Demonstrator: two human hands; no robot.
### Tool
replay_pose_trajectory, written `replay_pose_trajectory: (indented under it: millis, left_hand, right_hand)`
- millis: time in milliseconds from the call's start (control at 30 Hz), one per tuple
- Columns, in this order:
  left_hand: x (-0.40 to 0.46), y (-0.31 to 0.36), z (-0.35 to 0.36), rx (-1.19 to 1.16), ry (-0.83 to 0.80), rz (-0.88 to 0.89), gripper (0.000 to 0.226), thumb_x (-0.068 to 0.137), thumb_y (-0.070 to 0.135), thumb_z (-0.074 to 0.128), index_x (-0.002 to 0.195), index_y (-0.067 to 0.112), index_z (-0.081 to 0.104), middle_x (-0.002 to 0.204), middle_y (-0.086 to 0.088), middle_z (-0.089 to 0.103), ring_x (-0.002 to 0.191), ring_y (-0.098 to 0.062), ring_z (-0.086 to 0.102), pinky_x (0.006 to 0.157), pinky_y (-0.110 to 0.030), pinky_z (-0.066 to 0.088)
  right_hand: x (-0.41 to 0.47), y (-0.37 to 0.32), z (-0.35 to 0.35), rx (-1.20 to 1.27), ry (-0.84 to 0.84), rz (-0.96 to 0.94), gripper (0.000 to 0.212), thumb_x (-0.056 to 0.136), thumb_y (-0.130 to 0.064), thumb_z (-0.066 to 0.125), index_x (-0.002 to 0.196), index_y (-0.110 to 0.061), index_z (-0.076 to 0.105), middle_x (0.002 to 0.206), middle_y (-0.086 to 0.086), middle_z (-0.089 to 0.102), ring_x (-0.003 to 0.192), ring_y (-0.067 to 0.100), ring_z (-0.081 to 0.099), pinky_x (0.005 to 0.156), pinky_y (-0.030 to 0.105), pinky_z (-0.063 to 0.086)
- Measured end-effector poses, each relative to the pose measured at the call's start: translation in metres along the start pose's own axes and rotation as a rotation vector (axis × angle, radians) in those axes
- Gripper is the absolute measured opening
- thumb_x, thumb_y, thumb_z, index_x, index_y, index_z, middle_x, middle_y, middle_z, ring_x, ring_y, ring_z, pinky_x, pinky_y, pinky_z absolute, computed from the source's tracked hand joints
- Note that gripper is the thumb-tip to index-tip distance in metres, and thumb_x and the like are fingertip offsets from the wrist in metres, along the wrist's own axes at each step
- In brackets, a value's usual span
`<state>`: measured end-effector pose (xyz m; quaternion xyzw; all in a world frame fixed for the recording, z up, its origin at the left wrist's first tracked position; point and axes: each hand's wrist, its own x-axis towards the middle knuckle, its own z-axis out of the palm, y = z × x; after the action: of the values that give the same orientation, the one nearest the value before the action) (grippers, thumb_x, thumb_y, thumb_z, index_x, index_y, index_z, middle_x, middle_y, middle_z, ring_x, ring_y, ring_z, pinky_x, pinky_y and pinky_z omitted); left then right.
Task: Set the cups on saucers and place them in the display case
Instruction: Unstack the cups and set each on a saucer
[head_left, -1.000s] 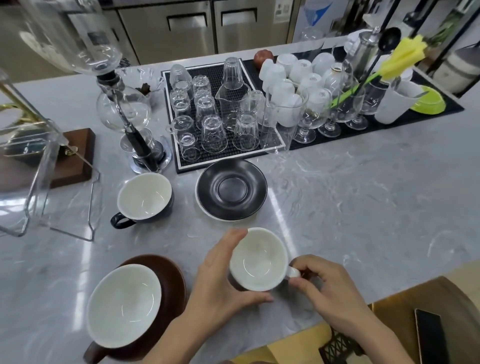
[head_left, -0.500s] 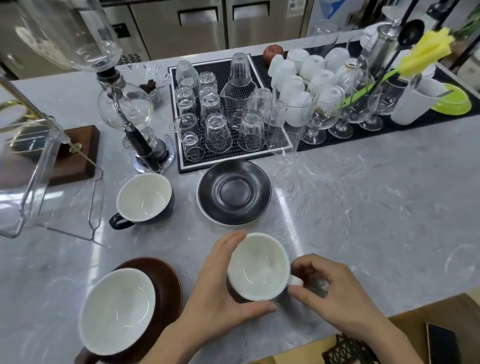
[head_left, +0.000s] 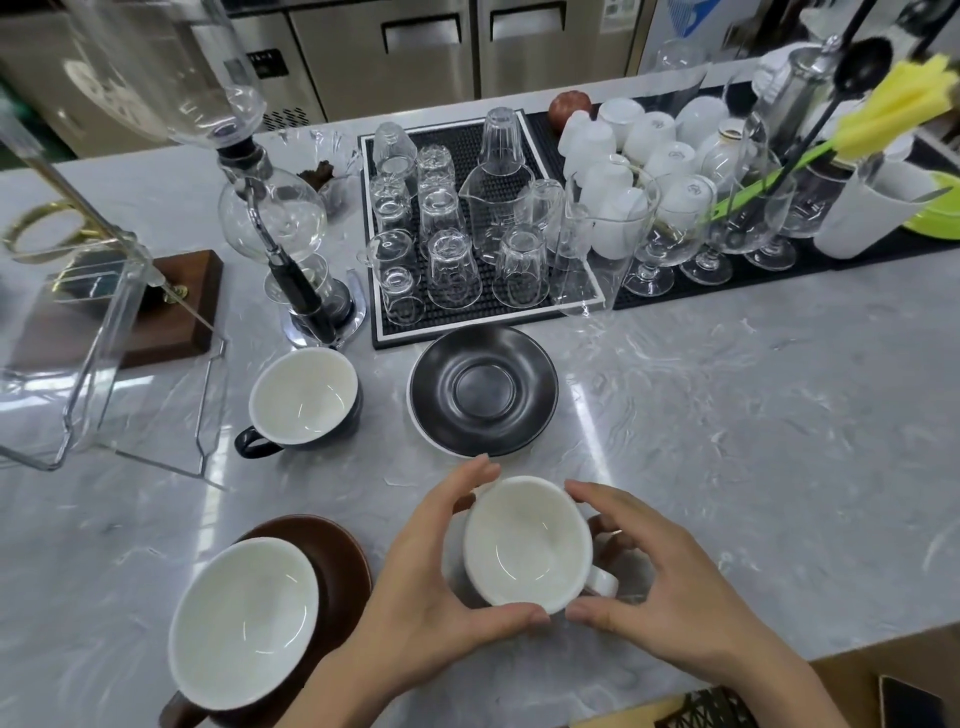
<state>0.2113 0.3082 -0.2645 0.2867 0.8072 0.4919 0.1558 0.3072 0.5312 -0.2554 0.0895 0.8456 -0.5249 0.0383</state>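
Note:
A small cup (head_left: 524, 540), white inside and brown outside, sits near the counter's front edge, cradled by both hands. My left hand (head_left: 431, 577) wraps its left side and my right hand (head_left: 670, 582) curls round its right side, by the handle. Just beyond it lies an empty black saucer (head_left: 483, 389). A black cup (head_left: 304, 400) with a white inside stands on the counter to the saucer's left. At the front left a large brown cup (head_left: 244, 623) rests on a brown saucer (head_left: 337, 561). The clear display case (head_left: 78, 332) stands at the far left.
A glass siphon brewer (head_left: 280, 218) stands behind the black cup. A black mat (head_left: 467, 322) carries several upturned glasses, with white cups (head_left: 639, 150) and stemmed glasses (head_left: 670, 228) to its right. A wooden block (head_left: 176, 306) sits by the case. A phone (head_left: 909, 701) lies bottom right.
My right hand has shifted from pinching the handle to cupping the cup's right side. Both hands now enclose the cup, which has stayed near the front edge.

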Motion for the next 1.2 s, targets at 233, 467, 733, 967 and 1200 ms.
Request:
replay_pose_trajectory:
  millis: [233,467,733,967,1200]
  left_hand:
    - [0.001,0.002,-0.004,0.032,-0.051,-0.001,0.117,0.057,0.050,0.096,0.150,0.049,0.025,0.141,0.024,0.054,0.133,-0.005,0.052,0.111,-0.032,0.043]
    - [-0.002,0.001,-0.002,0.007,-0.036,-0.002,0.115,0.059,0.049,0.095,0.152,0.041,0.029,0.141,0.025,0.054,0.134,-0.002,0.051,0.112,-0.032,0.043]
    - [-0.003,0.001,-0.007,-0.033,0.089,-0.015,0.108,0.059,0.047,0.095,0.148,0.048,0.033,0.142,0.019,0.056,0.134,-0.010,0.054,0.111,-0.043,0.045]
    - [0.002,0.000,-0.030,-0.026,0.222,-0.007,0.100,0.065,0.050,0.091,0.148,0.043,0.036,0.142,0.019,0.058,0.133,-0.010,0.055,0.110,-0.037,0.048]
    - [0.011,-0.004,-0.064,-0.019,0.366,0.007,0.095,0.069,0.057,0.083,0.149,0.032,0.040,0.138,0.020,0.060,0.130,-0.008,0.058,0.107,-0.021,0.044]
  right_hand:
    - [0.005,-0.009,-0.005,-0.093,-0.022,-0.067,0.078,0.062,-0.041,0.087,0.131,-0.046,0.051,0.126,-0.025,0.056,0.106,0.008,0.060,0.083,0.012,0.047]
    - [0.006,-0.009,-0.006,-0.126,-0.057,-0.066,0.078,0.065,-0.045,0.086,0.134,-0.043,0.049,0.128,-0.025,0.055,0.109,0.005,0.059,0.087,0.013,0.047]
    - [0.018,-0.024,-0.008,-0.213,-0.053,-0.137,0.071,0.069,-0.050,0.078,0.133,-0.045,0.047,0.134,-0.033,0.044,0.122,-0.002,0.050,0.089,0.008,0.041]
    - [0.044,-0.046,-0.008,-0.212,-0.085,-0.165,0.069,0.071,-0.054,0.074,0.132,-0.057,0.042,0.134,-0.043,0.036,0.120,-0.015,0.042,0.089,-0.001,0.033]
    - [0.078,-0.063,-0.003,-0.248,-0.125,-0.237,0.068,0.074,-0.057,0.071,0.136,-0.052,0.044,0.140,-0.036,0.040,0.126,-0.009,0.043,0.098,0.006,0.034]
